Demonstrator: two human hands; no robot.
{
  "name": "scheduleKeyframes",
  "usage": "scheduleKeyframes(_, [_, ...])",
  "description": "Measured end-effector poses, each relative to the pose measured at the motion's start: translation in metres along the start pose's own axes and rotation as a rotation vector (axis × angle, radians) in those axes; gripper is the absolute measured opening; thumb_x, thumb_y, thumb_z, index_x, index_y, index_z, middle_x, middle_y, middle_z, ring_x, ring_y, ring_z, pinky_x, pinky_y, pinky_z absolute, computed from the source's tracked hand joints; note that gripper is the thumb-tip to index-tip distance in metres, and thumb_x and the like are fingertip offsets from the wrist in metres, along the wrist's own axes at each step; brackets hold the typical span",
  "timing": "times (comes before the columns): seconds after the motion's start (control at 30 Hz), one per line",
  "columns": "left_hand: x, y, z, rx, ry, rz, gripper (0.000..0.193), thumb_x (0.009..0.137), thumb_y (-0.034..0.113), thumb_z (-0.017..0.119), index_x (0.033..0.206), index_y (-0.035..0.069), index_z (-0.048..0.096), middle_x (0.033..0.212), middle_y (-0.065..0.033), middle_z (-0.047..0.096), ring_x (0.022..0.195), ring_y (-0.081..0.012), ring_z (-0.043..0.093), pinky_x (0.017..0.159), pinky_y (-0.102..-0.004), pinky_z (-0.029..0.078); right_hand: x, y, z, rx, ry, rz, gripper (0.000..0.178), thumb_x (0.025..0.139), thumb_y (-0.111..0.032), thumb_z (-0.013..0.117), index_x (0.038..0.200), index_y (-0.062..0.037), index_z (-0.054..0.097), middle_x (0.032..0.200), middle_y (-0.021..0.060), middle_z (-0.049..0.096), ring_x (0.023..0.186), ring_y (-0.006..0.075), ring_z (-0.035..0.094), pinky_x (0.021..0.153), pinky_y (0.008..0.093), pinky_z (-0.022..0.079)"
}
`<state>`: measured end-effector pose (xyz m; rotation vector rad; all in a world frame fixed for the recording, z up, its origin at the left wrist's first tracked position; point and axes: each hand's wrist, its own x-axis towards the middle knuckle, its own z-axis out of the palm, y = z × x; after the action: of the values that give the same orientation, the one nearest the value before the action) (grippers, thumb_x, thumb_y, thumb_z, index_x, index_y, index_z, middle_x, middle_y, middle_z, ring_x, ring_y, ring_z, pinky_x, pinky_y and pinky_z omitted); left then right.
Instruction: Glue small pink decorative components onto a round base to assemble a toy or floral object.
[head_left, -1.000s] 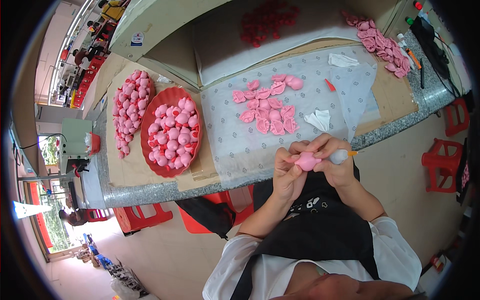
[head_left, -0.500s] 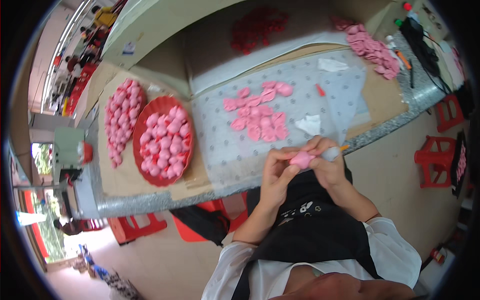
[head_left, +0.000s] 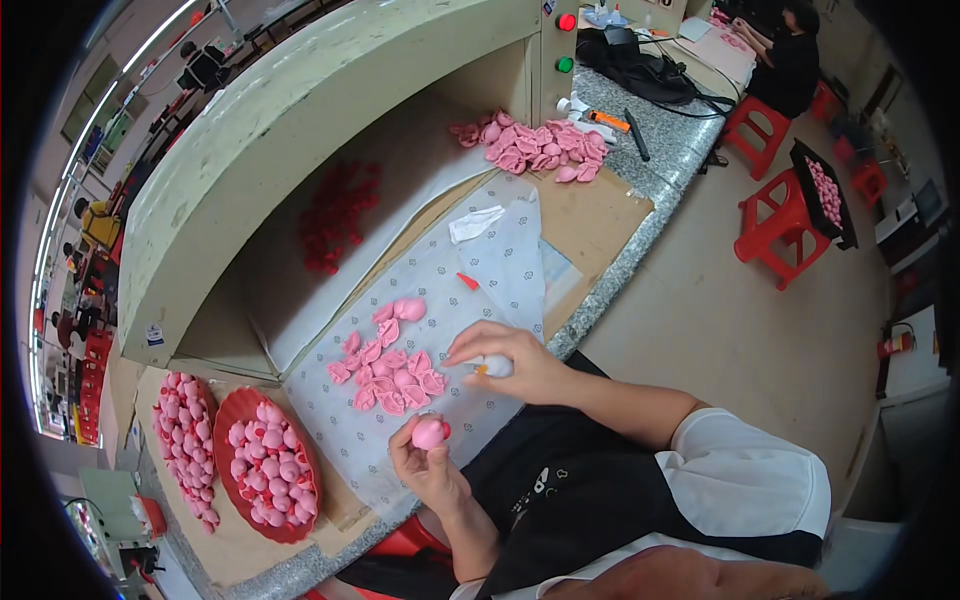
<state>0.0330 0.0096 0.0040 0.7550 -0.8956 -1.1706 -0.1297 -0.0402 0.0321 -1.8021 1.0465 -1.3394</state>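
Note:
My left hand (head_left: 437,478) pinches a small pink ball-shaped piece (head_left: 428,433) with a bit of red at its side, above the near edge of the patterned white paper (head_left: 490,285). In my right hand (head_left: 540,372) is a small whitish squeeze bottle (head_left: 496,366) with an orange-yellow tip. Its fingers reach toward a cluster of pink ruffled pieces (head_left: 388,375) lying on the paper, a little apart from them. A small red cone-shaped piece (head_left: 467,281) rests farther back on the paper.
Left stand a red scalloped dish (head_left: 310,500) full of pink balls and another heap of them (head_left: 182,430). A curved pale hood (head_left: 330,110) arches over red pieces (head_left: 340,215). More pink pieces (head_left: 545,150) lie at the back. Red stools (head_left: 785,220) stand right; a person (head_left: 790,60) sits beyond.
My hands have moved apart; both were together at the pink piece. The left now holds it alone, and the right has gone toward the ruffled pieces with the bottle. The view has turned right.

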Motion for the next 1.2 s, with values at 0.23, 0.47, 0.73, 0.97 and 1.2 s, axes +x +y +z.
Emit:
scheduleKeyframes(0.23, [0.006,-0.001,-0.010,-0.309,-0.037,-0.122,0.038,0.075,0.019,0.058,0.104,0.000,0.042,0.083,-0.0115,0.052,0.081,-0.0198,0.048,0.081,-0.0292,0.033,-0.007,0.028,-0.003,-0.560,-0.170,0.126,0.024,0.062,-0.010,0.064,0.084,-0.0065,0.057,0.079,0.0062,0.051,0.075,0.0250,0.054,0.063,0.0338,0.044])
scheduleKeyframes(0.47, [0.008,-0.014,-0.004,-0.665,-0.076,-0.364,0.040,0.074,0.024,0.058,0.103,0.000,0.044,0.084,-0.0089,0.051,0.082,-0.0192,0.047,0.080,-0.0307,0.032,-0.001,-0.006,-0.013,0.529,0.150,0.643,0.013,0.066,-0.004,0.062,0.077,0.0001,0.057,0.074,0.0042,0.053,0.066,0.0090,0.050,0.055,0.0208,0.038])
scheduleKeyframes(0.73, [0.011,-0.016,0.004,-0.595,-0.111,-0.473,0.036,0.074,0.021,0.060,0.101,0.003,0.045,0.096,-0.0044,0.051,0.092,-0.0141,0.046,0.084,-0.0265,0.031,0.003,-0.014,0.019,0.292,-0.190,0.263,0.026,0.057,0.001,0.067,0.082,-0.0013,0.061,0.072,0.0026,0.050,0.064,0.0088,0.045,0.057,0.0210,0.035])
scheduleKeyframes(0.97, [0.010,-0.016,0.008,-0.643,-0.185,-0.519,0.037,0.075,0.023,0.058,0.103,0.001,0.045,0.090,-0.0079,0.052,0.088,-0.0167,0.048,0.081,-0.0281,0.035,-0.004,0.001,0.017,0.549,0.070,0.400,0.012,0.065,0.000,0.061,0.068,-0.0017,0.050,0.068,0.0035,0.050,0.058,0.0082,0.046,0.049,0.0202,0.034])
scheduleKeyframes(1.2, [0.010,-0.018,0.008,-0.767,-0.120,-0.611,0.032,0.081,0.025,0.050,0.101,0.001,0.046,0.087,-0.0068,0.053,0.082,-0.0144,0.049,0.076,-0.0251,0.037,-0.007,-0.003,0.007,0.524,0.208,0.502,0.015,0.065,0.003,0.061,0.072,-0.0025,0.050,0.073,0.0031,0.051,0.059,0.0059,0.045,0.047,0.0182,0.035])
